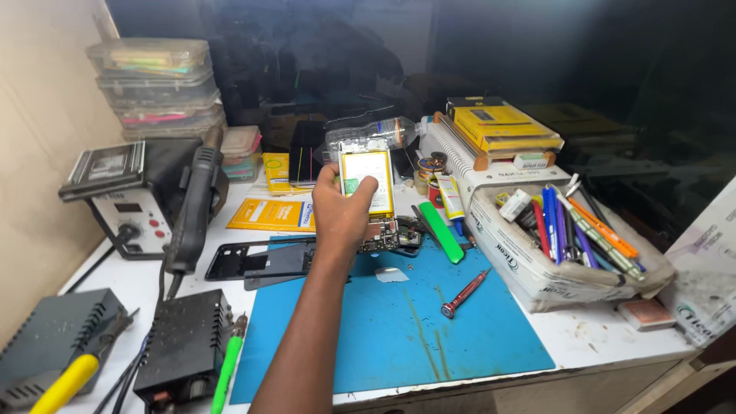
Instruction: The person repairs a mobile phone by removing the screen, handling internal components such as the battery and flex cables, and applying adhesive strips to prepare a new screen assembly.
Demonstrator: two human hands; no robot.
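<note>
My left hand [341, 218] is raised over the blue work mat [399, 322] and holds an opened phone [368, 180] upright. The phone's back is off, showing a white battery with yellow edges and a circuit board [389, 236] at its lower end. My thumb lies across the battery and my fingers wrap behind the left side. A black phone frame and back cover [261, 261] lie flat on the mat's left edge, just left of my wrist. My right hand is out of view.
A red screwdriver [464, 294] and a green pry tool [441, 232] lie on the mat. A box of pens and tools [567, 245] stands right. A hot-air station [134, 207], a black power unit [184, 349] and stacked plastic cases [157, 84] sit left.
</note>
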